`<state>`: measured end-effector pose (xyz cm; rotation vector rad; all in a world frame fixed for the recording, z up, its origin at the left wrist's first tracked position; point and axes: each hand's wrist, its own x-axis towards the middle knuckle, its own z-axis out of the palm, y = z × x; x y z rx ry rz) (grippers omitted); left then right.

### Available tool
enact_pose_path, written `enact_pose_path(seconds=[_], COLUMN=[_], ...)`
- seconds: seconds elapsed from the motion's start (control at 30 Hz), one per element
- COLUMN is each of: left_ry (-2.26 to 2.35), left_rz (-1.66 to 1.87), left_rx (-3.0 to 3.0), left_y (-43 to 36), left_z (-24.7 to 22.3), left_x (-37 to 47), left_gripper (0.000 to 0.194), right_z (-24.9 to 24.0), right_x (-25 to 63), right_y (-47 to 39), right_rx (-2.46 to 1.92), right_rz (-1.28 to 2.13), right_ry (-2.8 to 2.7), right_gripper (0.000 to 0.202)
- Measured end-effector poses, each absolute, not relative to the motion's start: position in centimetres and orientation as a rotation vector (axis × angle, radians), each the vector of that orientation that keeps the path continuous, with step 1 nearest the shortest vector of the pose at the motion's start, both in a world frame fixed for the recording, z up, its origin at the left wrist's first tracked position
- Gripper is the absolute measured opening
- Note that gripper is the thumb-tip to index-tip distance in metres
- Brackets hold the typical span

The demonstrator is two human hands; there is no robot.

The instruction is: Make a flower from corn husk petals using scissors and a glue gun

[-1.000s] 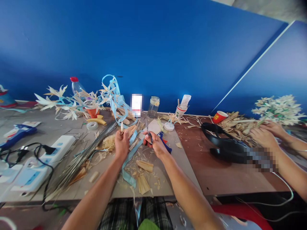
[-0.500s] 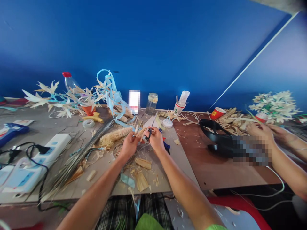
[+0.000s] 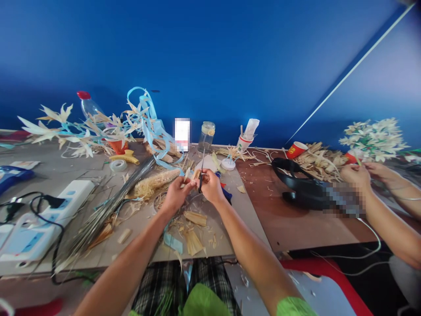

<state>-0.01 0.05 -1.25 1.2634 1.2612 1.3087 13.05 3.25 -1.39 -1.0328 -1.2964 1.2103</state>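
Near the middle of the table, my left hand is closed, pinching a small pale piece of corn husk. My right hand is closed around scissors beside it, their blades pointing up and away from me. The fingertips of both hands nearly meet around the husk. To the left of my left hand lies a corn cob with frayed silk. Loose husk pieces and a light blue scrap are on the table below my hands.
A bundle of thin wires, a power strip, a tape roll and husk flowers are on the left. A glass jar and paper cup stand behind. On the right are black headphones and another person's hands.
The view has shifted slightly. The scissors now point more nearly straight up, and my right hand has turned a little. The other person's hands have moved slightly.
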Motion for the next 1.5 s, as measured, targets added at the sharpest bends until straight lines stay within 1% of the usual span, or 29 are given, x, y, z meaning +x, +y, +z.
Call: enact_pose_path(seconds=[0.2,0.4,0.53,0.77,1.0,1.2,1.33,1.5], left_ry=[1.045,0.878,0.793,0.769,0.798,0.874,0.847,0.818], left_rz=[1.367,1.297,1.275,1.318,1.306,1.349,1.303,1.243], left_rx=[0.887,0.721,0.647,0.625,0.655,0.78,0.774,0.764], left_y=[0.3,0.0,-0.3,-0.3,-0.1,0.0,-0.2,-0.5], left_z=[-1.2,-0.7,-0.2,-0.1,-0.3,-0.6,-0.6,-0.4], left_x=[-0.5,-0.8,-0.9,-1.3,-1.4,-0.9,-0.7,-0.5], left_gripper=[0.033,0.034,0.034,0.032,0.035,0.035,0.035,0.036], right_z=[-1.3,-0.2,0.1,0.1,-0.2,-0.4,-0.5,-0.5], right_x=[13.2,13.6,13.8,14.2,14.2,13.8,13.1,12.8], right_y=[3.1,3.0,3.0,3.3,3.4,3.4,3.0,2.9], right_rx=[-1.091,-1.058,-1.053,-1.038,-1.049,-0.951,-0.905,-0.971], right_rz=[1.096,1.271,1.358,1.423,1.459,1.451,1.423,1.399], right_ry=[-1.38,-1.216,-1.133,-1.082,-1.119,-1.097,-1.119,-1.136], right_gripper=[0.04,0.048,0.047,0.047,0.047,0.052,0.054,0.053])
